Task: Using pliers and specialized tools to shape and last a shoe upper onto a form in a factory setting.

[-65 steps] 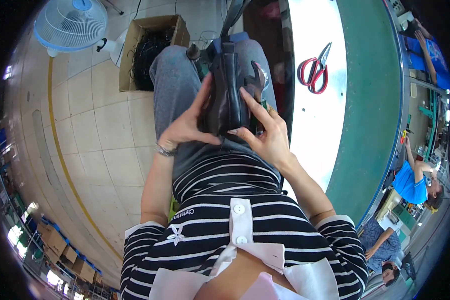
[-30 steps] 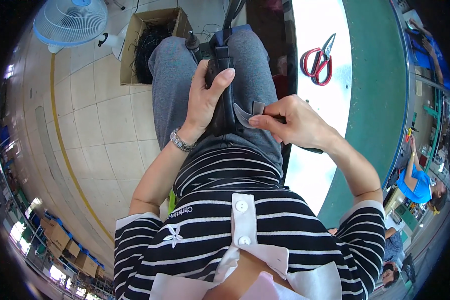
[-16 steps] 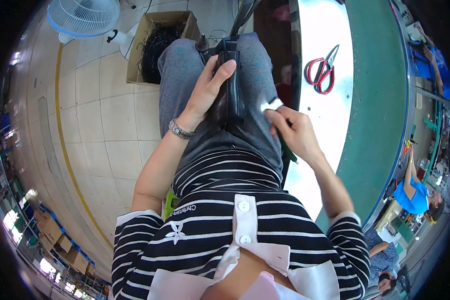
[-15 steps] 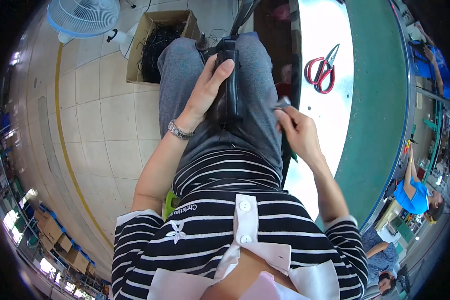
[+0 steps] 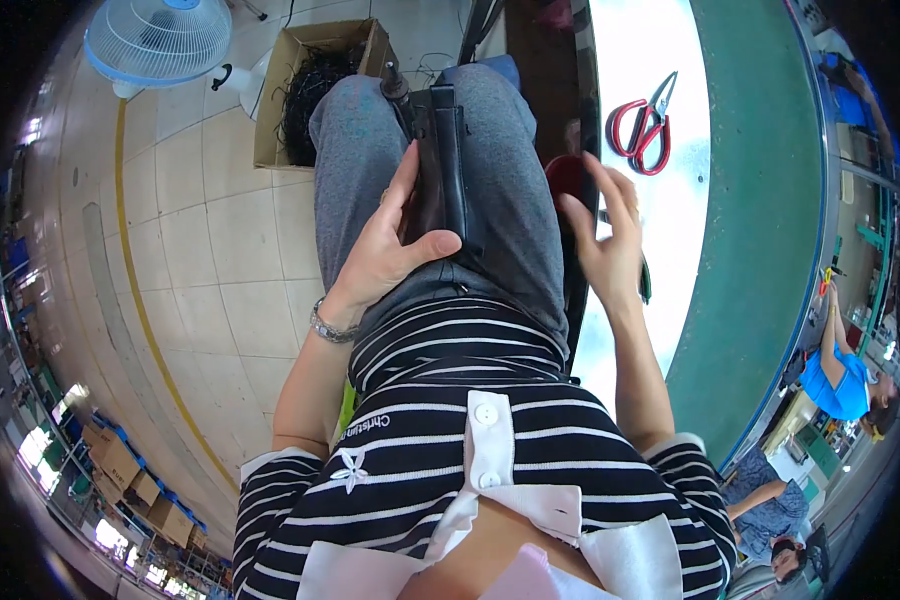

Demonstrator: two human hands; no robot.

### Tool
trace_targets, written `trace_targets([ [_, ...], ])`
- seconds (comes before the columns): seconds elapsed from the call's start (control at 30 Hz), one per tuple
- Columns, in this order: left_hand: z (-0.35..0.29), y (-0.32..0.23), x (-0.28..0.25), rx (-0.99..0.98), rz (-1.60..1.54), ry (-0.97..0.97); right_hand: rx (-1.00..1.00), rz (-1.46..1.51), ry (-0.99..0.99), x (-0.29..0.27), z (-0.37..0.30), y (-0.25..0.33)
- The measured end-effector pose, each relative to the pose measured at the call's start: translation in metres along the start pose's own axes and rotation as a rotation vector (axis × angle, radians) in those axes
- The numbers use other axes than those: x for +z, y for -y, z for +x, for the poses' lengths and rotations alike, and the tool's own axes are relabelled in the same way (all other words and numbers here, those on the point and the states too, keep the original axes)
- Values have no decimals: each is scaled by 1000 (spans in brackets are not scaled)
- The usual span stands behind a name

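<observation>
A long black box-shaped piece lies lengthwise between my thighs, its kind not clear. My left hand rests beside its near left part, fingers stretched along its side and thumb spread out across its near end. My right hand is above the near edge of the bench, thumb and fingers apart, with nothing visible in it. Just beyond its thumb is a red round container, partly hidden. Red-handled scissors lie slightly open on the bench, farther off than my right hand.
A pale metal bench top runs along my right, with a green surface beyond it. At the far left stand a cardboard box with black strands inside and a fan. A dark metal post rises by the black piece.
My left hand has slid nearer along the black piece, its thumb now spread. My right hand has moved slightly right and opened; the small metal-ended thing it held is no longer seen.
</observation>
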State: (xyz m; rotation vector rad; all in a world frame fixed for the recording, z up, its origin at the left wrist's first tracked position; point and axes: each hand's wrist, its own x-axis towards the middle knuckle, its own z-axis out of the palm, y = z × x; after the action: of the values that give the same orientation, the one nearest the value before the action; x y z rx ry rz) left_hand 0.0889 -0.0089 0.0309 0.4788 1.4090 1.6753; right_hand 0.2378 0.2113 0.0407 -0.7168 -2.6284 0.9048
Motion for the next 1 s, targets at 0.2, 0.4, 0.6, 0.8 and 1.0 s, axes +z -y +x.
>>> trace_targets([
  [0.2, -11, -21, 3, -145, 137, -75, -122, 687, 215, 75, 66, 61],
  [0.4, -22, -20, 6, -72, 406, -165, 127, 958, 231, 100, 58, 76],
  [0.6, -25, -18, 19, -18, 574, -238, 166, 931, 239, 100, 60, 75],
  [0.8, -15, 4, -3, 142, 519, -95, 69, 1017, 90, 103, 64, 59],
  [1.0, 14, 45, -13, 178, 423, 74, -187, 549, -95, 79, 67, 43],
])
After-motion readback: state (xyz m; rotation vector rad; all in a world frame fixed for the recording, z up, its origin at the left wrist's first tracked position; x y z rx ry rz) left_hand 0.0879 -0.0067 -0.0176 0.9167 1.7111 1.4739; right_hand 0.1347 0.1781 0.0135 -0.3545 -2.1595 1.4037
